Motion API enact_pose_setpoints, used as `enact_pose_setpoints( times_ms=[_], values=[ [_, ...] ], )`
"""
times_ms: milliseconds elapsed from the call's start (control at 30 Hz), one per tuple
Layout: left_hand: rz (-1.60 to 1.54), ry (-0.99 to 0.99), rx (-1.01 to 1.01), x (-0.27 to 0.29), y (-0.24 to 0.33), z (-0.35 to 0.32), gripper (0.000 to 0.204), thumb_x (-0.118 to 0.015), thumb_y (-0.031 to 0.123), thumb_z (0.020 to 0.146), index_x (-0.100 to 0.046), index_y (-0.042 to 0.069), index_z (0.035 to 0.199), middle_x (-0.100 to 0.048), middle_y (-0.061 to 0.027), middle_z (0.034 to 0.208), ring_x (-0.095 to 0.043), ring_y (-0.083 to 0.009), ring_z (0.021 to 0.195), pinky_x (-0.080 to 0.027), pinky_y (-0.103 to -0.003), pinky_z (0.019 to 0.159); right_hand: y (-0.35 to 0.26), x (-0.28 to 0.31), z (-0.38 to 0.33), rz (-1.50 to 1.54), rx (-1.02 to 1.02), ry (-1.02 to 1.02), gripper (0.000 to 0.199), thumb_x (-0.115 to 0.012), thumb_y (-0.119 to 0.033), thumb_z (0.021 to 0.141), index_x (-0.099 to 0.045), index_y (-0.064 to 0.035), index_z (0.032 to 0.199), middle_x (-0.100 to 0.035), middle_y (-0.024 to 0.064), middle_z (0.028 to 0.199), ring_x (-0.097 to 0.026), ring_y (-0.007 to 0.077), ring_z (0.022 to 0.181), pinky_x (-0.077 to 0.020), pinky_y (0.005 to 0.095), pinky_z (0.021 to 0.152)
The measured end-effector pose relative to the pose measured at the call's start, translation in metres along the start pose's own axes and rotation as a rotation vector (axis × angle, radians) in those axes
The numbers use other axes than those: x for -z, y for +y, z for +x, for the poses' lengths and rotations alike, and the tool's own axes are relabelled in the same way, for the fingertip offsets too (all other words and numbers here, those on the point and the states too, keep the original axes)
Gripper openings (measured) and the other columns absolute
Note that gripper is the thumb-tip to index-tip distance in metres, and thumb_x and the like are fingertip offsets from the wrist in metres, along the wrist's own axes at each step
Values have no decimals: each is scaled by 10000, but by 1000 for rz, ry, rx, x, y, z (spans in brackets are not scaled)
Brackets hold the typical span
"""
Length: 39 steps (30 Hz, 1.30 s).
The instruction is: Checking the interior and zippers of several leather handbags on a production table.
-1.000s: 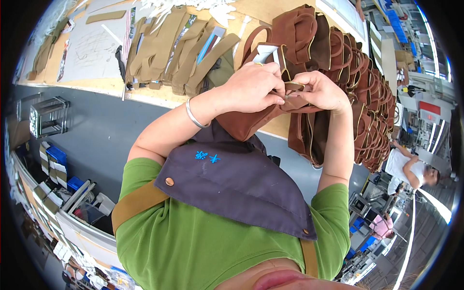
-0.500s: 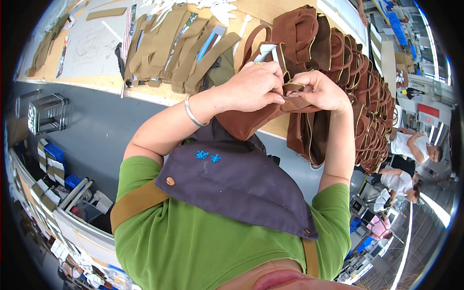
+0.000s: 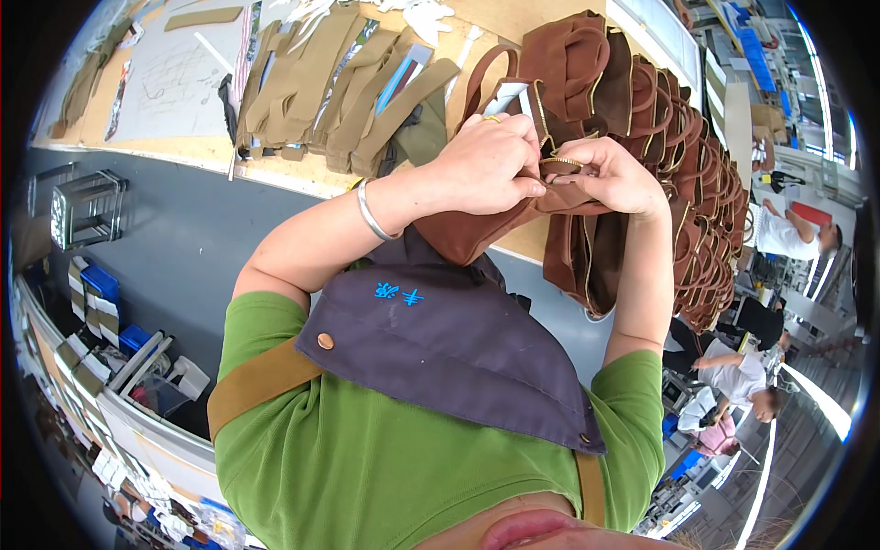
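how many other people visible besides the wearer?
About 3, all at the right edge: one in white leaning over a bench, one in white lower down, one in pink below that. More may be hidden.

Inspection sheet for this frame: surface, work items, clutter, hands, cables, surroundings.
Surface: tan worktable, largely covered.
Work items: brown bag held up at the table's near edge; its brass zipper sits between the hands.
Clutter: row of brown bags on the right, olive straps on the left, grey pattern sheet.
Hands: left hand and right hand both grip the bag's top.
Cables: nothing seen.
Surroundings: grey floor, blue bins, other people seated at right.
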State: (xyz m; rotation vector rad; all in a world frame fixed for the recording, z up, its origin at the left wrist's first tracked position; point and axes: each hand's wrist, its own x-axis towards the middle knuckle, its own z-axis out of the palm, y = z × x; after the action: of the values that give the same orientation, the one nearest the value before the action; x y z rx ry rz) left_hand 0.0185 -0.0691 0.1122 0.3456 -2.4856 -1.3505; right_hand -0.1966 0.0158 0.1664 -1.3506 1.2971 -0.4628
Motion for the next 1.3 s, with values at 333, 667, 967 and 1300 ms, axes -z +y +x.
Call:
enact_pose_setpoints(
  times_ms=[333, 667, 967, 1300],
  values=[
    [3, -9, 32, 1, 2, 1, 194, -720, 274, 852, -750, 83, 844, -594, -30, 1003, -557, -221, 1024, -370, -393, 879, 0, -3, -1, 34, -3, 32, 116, -624, 70, 850, -680, 57, 950, -588, -41, 739, -482, 12, 742, -446, 214, 669],
    [34, 78, 59, -4, 5, -3, 173, -734, 257, 817, -750, 85, 804, -594, -23, 975, -559, -218, 1000, -379, -388, 876, 6, -10, -4, 178, -30, 89, 132, -595, 35, 882, -680, 48, 983, -650, -5, 818, -540, 38, 776, -464, 219, 702],
    [67, 147, 60, -9, 8, -4, 141, -740, 210, 784, -738, 69, 777, -587, -39, 948, -560, -231, 966, -388, -384, 868, -7, -16, -8, 201, -104, 122, 152, -720, -22, 828, -670, 38, 958, -714, 52, 847, -682, 98, 788, -538, 221, 699],
    [62, 185, -25, -11, 8, -5, 120, -741, 205, 774, -735, 86, 765, -605, -38, 950, -576, -240, 930, -408, -396, 843, -5, -19, -10, 261, -125, 128, 150, -728, 18, 809, -665, 44, 943, -729, 91, 862, -719, 151, 836, -574, 262, 757]
  ],
)
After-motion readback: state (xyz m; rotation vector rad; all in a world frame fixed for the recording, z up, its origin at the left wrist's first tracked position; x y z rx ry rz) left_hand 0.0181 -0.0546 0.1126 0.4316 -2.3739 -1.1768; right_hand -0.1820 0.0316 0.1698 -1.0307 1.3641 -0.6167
